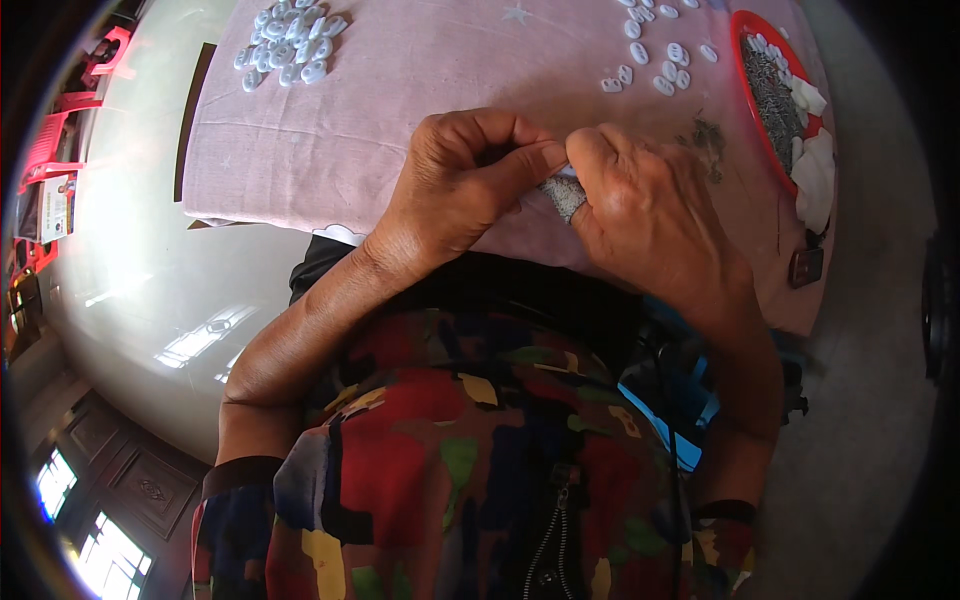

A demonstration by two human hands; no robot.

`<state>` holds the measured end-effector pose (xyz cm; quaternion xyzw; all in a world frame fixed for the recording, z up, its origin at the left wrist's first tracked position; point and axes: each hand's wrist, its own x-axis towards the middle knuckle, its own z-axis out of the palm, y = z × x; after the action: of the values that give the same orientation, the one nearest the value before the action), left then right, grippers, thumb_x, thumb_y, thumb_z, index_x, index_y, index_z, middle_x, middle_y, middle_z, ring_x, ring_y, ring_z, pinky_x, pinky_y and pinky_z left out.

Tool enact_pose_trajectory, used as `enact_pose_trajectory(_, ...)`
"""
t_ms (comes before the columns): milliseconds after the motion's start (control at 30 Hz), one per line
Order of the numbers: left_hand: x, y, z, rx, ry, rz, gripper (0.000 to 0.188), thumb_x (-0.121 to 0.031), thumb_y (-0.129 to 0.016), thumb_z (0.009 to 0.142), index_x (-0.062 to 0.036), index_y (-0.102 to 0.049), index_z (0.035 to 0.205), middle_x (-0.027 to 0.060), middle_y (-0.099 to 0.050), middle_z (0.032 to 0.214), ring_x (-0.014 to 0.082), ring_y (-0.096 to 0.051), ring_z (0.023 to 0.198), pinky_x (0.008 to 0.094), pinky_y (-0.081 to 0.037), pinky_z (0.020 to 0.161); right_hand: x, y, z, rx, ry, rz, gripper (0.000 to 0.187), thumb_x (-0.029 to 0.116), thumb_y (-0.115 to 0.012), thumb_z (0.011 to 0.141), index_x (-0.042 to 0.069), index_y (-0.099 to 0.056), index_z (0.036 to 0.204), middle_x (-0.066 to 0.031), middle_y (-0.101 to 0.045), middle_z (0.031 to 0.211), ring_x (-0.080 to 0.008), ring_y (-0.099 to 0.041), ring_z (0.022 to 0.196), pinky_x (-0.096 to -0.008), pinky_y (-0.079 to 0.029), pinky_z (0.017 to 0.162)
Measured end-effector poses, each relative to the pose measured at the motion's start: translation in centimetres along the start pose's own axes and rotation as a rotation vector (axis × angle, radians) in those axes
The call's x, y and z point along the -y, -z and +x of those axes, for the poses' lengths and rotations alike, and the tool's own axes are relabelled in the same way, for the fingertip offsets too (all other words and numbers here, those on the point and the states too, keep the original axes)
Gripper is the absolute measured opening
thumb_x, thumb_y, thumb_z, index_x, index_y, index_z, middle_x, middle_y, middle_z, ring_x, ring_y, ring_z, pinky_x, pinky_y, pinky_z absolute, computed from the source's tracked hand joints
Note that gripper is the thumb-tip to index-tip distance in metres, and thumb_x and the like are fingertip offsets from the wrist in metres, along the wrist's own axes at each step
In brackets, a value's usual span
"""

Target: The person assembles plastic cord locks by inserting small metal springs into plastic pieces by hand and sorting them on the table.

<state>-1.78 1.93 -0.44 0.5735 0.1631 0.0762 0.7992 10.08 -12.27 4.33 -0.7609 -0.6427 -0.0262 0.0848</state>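
My left hand [462, 185] and my right hand [650, 200] meet over the near part of the pink-covered table [330, 150]. The left thumb and forefinger are pinched together at the tips, touching the right hand's fingers; what they pinch is too small to tell. My right hand is closed around a small grey speckled bundle [566, 197], which shows between the two hands. A bit of a white piece [568, 171] peeks out above it, mostly hidden by the right fingers.
Piled white oval pieces [290, 45] lie at the far left, with more loose ones [668, 75] at the far right. A red basin [742, 100] holds grey bits and white ovals. White cloth [816, 180] and a small dark device [806, 267] lie near the right edge. Grey scraps [705, 145] are scattered beside my right hand.
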Motion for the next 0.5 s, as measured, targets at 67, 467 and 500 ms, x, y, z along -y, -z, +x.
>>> enact_pose_trajectory(67,-0.3,0.1,0.0,0.0,0.018,-0.013,0.01,-0.011,-0.07,0.093,-0.0013,-0.073,0.093,-0.0061,-0.063,0.075,-0.0003,-0.051,0.068,0.0182,-0.042,0.06,0.0,0.1,0.1,0.003,0.01,-0.003,0.01,0.005,-0.061,0.083,0.004,-0.051,0.079,-0.0127,-0.06,0.07,-0.0293,-0.066,0.061,-0.0393,-0.054,0.055)
enact_pose_trajectory(467,-0.8,0.4,0.1,0.02,0.04,0.046,0.012,-0.013,-0.07,0.093,-0.0018,-0.073,0.093,-0.0042,-0.065,0.077,0.0005,-0.053,0.068,0.0174,-0.045,0.062,-0.5,-0.6,-0.6,-0.062,-0.019,0.154,0.01,0.006,-0.064,0.081,0.004,-0.055,0.084,-0.0141,-0.062,0.073,-0.0327,-0.066,0.063,-0.0419,-0.053,0.056)
enact_pose_trajectory(500,-1.1,0.7,0.1,0.044,0.057,0.088,0.012,-0.013,-0.069,0.094,-0.0019,-0.073,0.093,-0.0035,-0.065,0.077,0.0009,-0.054,0.068,0.0174,-0.045,0.062,-0.6,-0.5,-0.8,-0.105,-0.034,0.227,0.01,0.008,-0.065,0.082,0.004,-0.057,0.086,-0.0141,-0.063,0.075,-0.0333,-0.065,0.063,-0.0428,-0.052,0.056)
